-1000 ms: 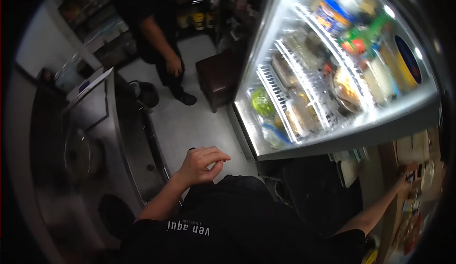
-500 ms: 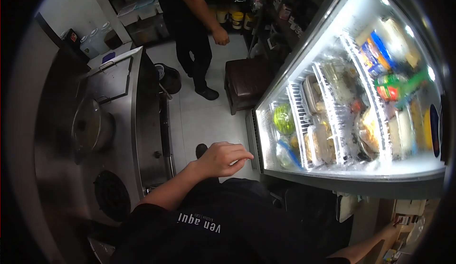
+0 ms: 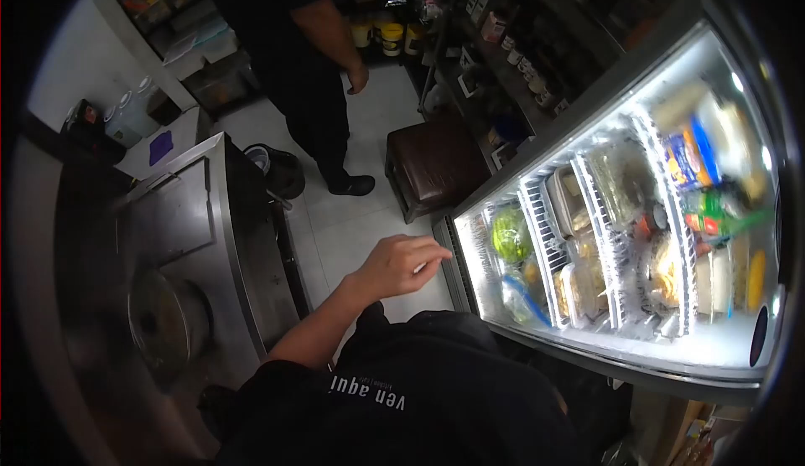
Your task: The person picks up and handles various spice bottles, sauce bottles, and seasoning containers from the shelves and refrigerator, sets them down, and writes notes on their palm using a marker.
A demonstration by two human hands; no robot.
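Observation:
My left hand (image 3: 401, 266) is held out in front of my black shirt (image 3: 411, 365), its fingers loosely curled, with nothing visible in them. It hovers above the floor, apart from the lit upright fridge (image 3: 579, 143) to its right. Behind the fridge front are wire shelves, a round bright green item (image 3: 509, 234), a knotted clear plastic bag (image 3: 518, 297), several food containers (image 3: 579, 292) and a blue-and-orange pack (image 3: 686, 156). My right hand is out of the picture.
A steel counter (image 3: 231, 231) with a large pot (image 3: 170, 322) runs along the left. Ahead, another person in black (image 3: 314, 106) stands beside a brown padded stool (image 3: 436, 160). A dark bin (image 3: 283, 173) sits by the counter; stocked shelves (image 3: 511, 64) stand behind the stool.
The view has shifted, and the fridge now sits lower in it. My right forearm has left the lower right corner. My left hand stays curled; the other person's arm hangs lower.

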